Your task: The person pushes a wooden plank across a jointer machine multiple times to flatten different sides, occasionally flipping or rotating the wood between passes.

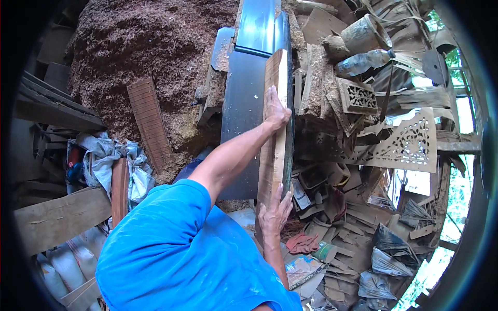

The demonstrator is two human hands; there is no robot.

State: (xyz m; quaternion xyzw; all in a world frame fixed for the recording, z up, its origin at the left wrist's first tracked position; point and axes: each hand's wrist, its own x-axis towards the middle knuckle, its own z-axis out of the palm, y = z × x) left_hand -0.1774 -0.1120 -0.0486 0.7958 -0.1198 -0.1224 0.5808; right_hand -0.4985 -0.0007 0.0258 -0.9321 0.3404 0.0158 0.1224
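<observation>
A long pale wooden plank [271, 155] lies lengthwise on the dark metal bed [241, 103] of a woodworking machine, along the raised edge at its right. My left hand [276, 111] grips the plank's upper part, my arm reaching across the bed from the lower left. Lower down, my right hand [275, 212] holds the near end, its fingers pointing up along the wood. Beyond the plank's far end, the bed continues as a shiny metal surface [255, 28].
A big sawdust heap [129, 41] with a loose board [146, 116] fills the upper left. White sacks [67, 264] and a horizontal beam [57, 217] sit lower left. Scrap wood, carved panels [358, 96], a plastic bottle [363, 62] and a bucket [365, 33] crowd the right.
</observation>
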